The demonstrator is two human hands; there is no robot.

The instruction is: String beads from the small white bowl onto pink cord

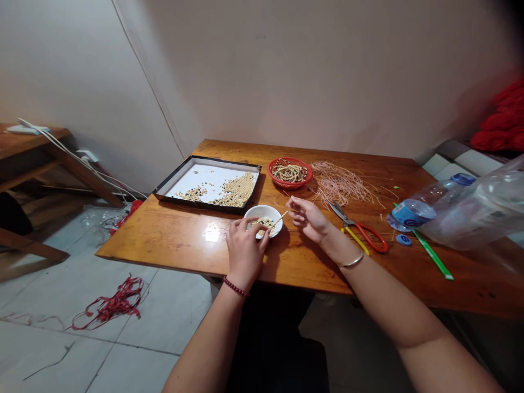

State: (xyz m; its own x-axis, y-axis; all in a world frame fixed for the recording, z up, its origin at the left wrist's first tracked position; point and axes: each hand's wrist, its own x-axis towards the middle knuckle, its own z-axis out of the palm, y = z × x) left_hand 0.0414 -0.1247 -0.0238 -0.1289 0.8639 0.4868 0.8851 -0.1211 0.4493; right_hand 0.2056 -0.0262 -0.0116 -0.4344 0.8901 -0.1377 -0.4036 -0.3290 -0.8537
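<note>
A short string of cream beads [280,219] slants over the white bowl [275,211], between my two hands. My left hand [245,246], with a dark red bead bracelet at the wrist, is at the bowl's near left side, its thumb and index finger closed at the string's lower end. My right hand [309,219], wearing a silver bangle, pinches the string's upper end to the right of the bowl. Loose cream and dark beads [266,222] lie in the bowl, partly hidden by my left fingers. The thin cord itself is hardly visible.
A black-edged tray [192,169] of loose beads stands back left. Behind the bowl is a red basket [308,177] of beaded strings, beside tangled pink cord [339,183]. Scissors [352,225], a plastic bottle [413,213] and a green strip [433,254] lie right.
</note>
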